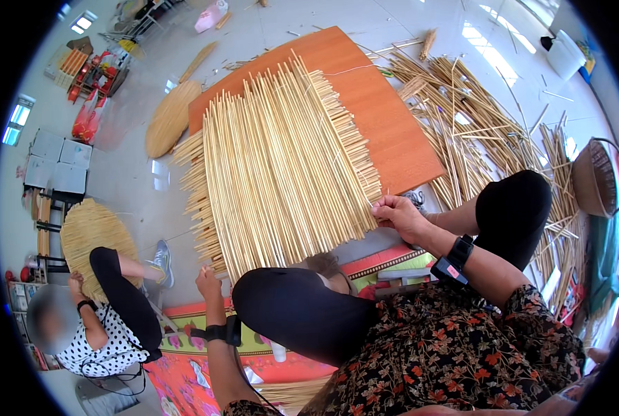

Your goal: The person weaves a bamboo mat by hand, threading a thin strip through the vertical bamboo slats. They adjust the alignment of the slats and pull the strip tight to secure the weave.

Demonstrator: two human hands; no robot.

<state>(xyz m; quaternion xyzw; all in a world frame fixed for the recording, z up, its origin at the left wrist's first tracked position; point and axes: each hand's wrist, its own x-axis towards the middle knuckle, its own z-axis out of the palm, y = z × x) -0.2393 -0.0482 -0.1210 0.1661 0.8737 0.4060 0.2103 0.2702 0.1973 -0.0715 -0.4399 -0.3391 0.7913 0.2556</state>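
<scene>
A large mat of pale straw stalks (281, 166) lies in front of me, made of two layers that cross each other. Much of it rests on a reddish-brown wooden board (382, 128), and its near edge reaches toward my knees. At the mat's near right corner my right hand (398, 213) is closed in a pinch; what lies between the fingertips is too small to make out. My left hand (209, 283) is closed just off the near left corner, by the ends of the lower stalks. Anything inside its fingers is hidden. A thin white thread (354, 68) runs over the board's far part.
Loose stalks (462, 132) are heaped on the floor at right, near a woven basket (594, 179). At left, another person (98, 333) sits with a round straw mat (91, 232). A paddle-shaped straw piece (173, 118) lies left of the board. Patterned cloth (302, 364) spreads below me.
</scene>
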